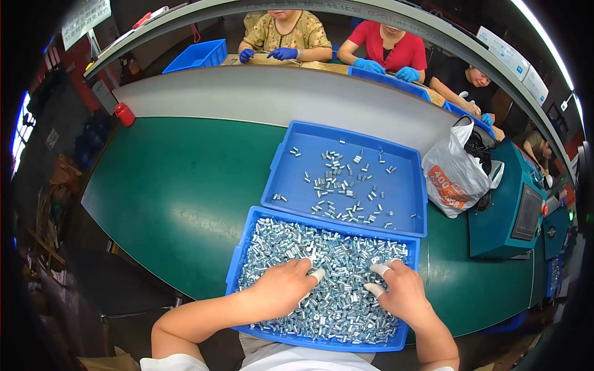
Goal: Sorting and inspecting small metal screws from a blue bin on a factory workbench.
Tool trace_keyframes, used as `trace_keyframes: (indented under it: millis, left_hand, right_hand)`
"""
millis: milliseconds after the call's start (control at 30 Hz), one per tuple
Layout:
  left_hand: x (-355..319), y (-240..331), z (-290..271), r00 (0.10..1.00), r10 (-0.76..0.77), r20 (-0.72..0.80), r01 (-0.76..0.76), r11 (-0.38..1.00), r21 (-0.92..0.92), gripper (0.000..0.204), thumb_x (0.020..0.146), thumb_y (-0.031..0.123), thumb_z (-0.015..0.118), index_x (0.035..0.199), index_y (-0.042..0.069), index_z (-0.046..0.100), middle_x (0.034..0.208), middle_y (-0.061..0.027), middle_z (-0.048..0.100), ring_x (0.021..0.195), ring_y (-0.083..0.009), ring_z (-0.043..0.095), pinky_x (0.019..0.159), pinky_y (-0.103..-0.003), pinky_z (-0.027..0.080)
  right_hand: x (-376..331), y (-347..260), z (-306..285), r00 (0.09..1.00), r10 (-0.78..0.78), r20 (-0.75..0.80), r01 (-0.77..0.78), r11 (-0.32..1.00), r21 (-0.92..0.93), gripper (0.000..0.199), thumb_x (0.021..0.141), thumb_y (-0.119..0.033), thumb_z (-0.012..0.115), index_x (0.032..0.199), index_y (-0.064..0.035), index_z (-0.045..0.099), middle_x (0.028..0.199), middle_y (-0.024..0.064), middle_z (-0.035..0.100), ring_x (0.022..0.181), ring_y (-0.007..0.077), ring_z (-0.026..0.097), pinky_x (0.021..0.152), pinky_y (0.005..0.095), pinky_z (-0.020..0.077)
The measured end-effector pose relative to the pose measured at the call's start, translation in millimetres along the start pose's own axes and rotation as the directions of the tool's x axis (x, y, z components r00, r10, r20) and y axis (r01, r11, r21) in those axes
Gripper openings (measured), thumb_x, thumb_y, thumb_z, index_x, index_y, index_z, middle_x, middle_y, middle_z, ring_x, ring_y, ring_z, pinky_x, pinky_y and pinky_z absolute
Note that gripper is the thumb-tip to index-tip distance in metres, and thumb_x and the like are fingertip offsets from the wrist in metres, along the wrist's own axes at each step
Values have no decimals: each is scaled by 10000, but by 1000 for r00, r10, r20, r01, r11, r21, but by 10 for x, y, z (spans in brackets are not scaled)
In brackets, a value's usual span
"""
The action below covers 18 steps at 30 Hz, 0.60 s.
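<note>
A blue tray [231, 272] nearest me is filled with small shiny metal sleeves [346, 309]. Over its left half is my left hand [281, 289], palm down, its fingertips at the heap of sleeves. Its index finger and thumb look apart, though the thumb is partly hidden; I see no piece held. My right hand [402, 290] reaches in from the right, thumb and index finger spread above the sleeves with nothing visible between them. White finger cots [375, 289] cover some fingertips on both hands. Beyond lies a second blue tray [297, 179] with scattered sleeves.
The trays rest on a green table [179, 204] with a pale partition [210, 93] behind. At right are a white plastic bag [451, 173] and a green machine [504, 213] with a screen. A red bottle [125, 114] stands far left. Several gloved people work beyond the partition.
</note>
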State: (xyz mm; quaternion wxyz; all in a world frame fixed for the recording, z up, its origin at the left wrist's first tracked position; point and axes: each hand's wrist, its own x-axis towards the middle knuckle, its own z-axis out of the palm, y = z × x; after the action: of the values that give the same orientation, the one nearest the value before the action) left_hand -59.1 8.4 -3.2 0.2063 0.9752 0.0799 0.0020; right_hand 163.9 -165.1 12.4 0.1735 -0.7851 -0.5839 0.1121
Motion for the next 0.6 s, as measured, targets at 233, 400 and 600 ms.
trace_keyframes:
  millis: [233,400,600]
  left_hand:
    - [-1,-1,-72,1000,3,-26,-4,999,-41,514,776,123,729,1255,20,572,1032,-149,540,907,-326,601,758,-425,523]
    - [42,28,-71,999,-31,12,30,999,44,529,767,135,742,1256,18,578,1078,-160,529,967,-336,582,792,-429,511]
    - [72,1,-41,997,-58,43,60,997,-50,554,771,108,732,1291,20,561,1176,-206,504,1013,-365,572,828,-437,506]
  right_hand:
    - [-19,39,-6,999,-51,-10,51,999,-9,324,788,-251,777,1047,-71,705,919,111,644,781,314,669,662,413,537]
    - [-4,42,-3,998,-25,49,22,998,62,317,778,-246,783,1032,-73,704,848,119,633,741,330,658,644,423,529]
    - [-21,97,94,999,-39,15,39,998,47,323,739,-209,817,1015,-86,702,787,82,618,581,239,590,561,374,497]
